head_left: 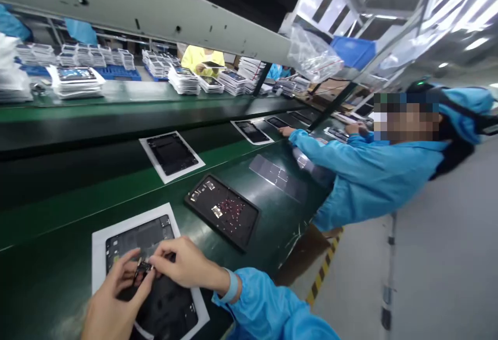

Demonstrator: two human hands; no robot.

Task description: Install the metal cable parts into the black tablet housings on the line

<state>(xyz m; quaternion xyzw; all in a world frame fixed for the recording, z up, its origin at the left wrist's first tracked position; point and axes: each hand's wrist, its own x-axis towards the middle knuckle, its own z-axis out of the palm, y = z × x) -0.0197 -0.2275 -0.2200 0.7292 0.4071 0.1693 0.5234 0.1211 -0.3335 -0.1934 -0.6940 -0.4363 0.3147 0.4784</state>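
Over a black tablet back shell point(171, 298), my left hand point(114, 291) pinches a small dark electronic part point(142, 267) with metallic bits between thumb and fingers. My right hand point(184, 262), with a light blue band at the wrist, closes its thumb and forefinger on the right edge of that same part. The shell lies face up on a white sheet point(99, 249), and my hands cover part of it. Beyond my right hand sits a black tray point(243, 234) holding small metal plates and several tiny reddish pieces.
Another shell on paper point(171, 156) lies on the green line point(78, 195), with another sheet and shell point(252, 132) farther along. A clear film sheet point(276, 174) is to the right. A co-worker in a blue smock point(361, 174) reaches over the line. Stacks point(78, 81) stand behind.
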